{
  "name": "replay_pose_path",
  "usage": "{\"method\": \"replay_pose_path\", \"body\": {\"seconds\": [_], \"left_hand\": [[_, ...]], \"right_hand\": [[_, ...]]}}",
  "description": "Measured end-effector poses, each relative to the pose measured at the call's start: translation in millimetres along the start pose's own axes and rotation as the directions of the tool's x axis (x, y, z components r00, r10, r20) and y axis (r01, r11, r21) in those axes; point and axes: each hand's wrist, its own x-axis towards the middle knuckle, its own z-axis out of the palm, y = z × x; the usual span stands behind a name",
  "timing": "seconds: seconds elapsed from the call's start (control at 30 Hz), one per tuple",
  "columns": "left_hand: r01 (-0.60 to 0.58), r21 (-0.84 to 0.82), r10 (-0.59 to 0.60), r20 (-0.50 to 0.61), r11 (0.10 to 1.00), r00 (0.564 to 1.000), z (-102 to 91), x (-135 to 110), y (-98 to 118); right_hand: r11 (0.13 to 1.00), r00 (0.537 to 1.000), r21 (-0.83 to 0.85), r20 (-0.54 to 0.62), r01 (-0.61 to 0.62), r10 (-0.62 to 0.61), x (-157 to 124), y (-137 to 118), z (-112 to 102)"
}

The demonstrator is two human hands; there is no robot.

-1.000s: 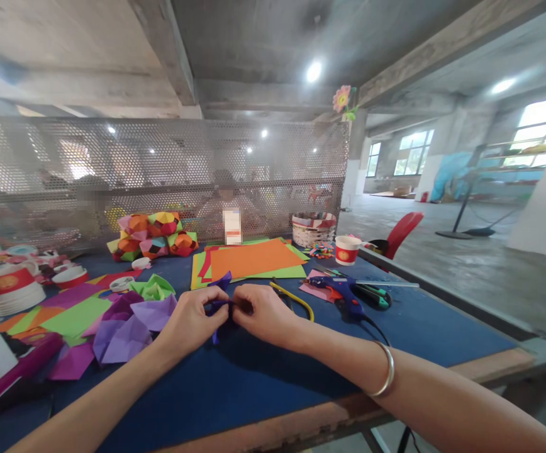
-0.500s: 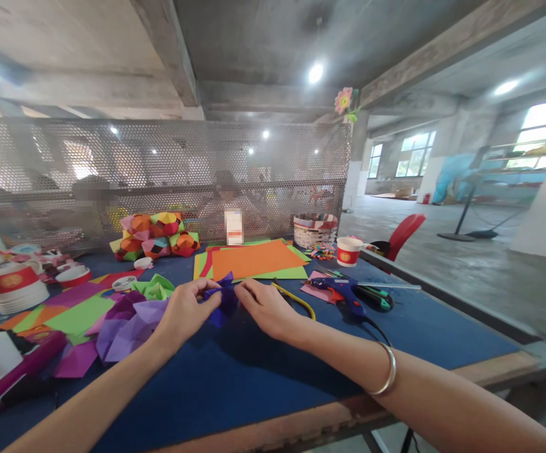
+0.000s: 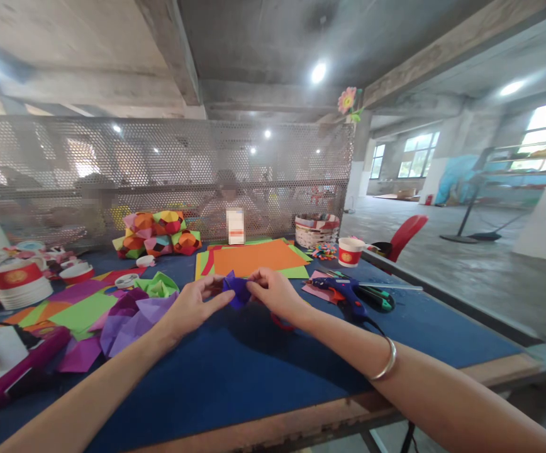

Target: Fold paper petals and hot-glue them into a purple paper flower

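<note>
A small piece of folded dark purple paper is held up over the blue table, between my two hands. My left hand pinches its left side with thumb and fingers. On its right side, my right hand has fingers and thumb closed on the paper. A red scissors handle shows partly under my right hand. Folded lilac paper pieces and a light green folded piece lie left of my left hand.
Colored sheets lie ahead. On the right are a blue glue gun, a green cutter, a paper cup and a basket. Paper balls and stacked cups stand left. Behind rises a perforated screen.
Both hands have shifted slightly right with the purple paper, which now shows more clearly between them. A red scissors handle now shows beneath my right hand; the yellow handle is covered.
</note>
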Motion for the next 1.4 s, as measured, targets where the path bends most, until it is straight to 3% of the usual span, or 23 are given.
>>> {"method": "replay_pose_path", "body": {"seconds": [0.2, 0.5, 0.67, 0.8, 0.93, 1.07, 1.2, 1.4], "left_hand": [[-0.016, 0.022, 0.021, -0.212, 1.000, 0.977, -20.6, 5, 5], [-0.046, 0.085, 0.076, -0.390, 0.995, 0.918, -50.4, 10, 6], [-0.028, 0.248, 0.117, -0.352, 0.968, 0.929, -65.1, 11, 9], [0.019, 0.234, 0.060, -0.327, 0.972, 0.943, -71.4, 13, 7], [0.085, 0.234, -0.010, -0.304, 0.968, 0.953, -74.5, 14, 5], [0.076, 0.257, 0.017, -0.344, 0.963, 0.939, -73.0, 14, 8], [0.073, 0.266, 0.023, -0.341, 0.961, 0.940, -67.7, 12, 12], [-0.001, 0.332, 0.072, -0.202, 0.943, 0.977, -63.7, 10, 14]], "right_hand": [[0.987, 0.982, -0.160, -0.190, -0.007, -0.024, 13, 1, -24], [0.946, 0.975, -0.323, -0.220, -0.034, -0.040, 15, 6, -30], [0.939, 0.989, -0.342, -0.143, -0.024, -0.027, 15, 9, -25], [0.942, 0.996, -0.335, -0.084, -0.002, -0.028, 14, 11, -22], [0.933, 0.989, -0.352, -0.097, 0.074, -0.115, 12, 9, -20], [0.926, 0.976, -0.343, -0.092, 0.156, -0.198, 8, 4, -18], [0.946, 0.973, -0.250, -0.048, 0.207, -0.225, 3, 1, -13], [0.970, 0.973, -0.079, 0.003, 0.232, -0.232, 3, 6, -10]]}}
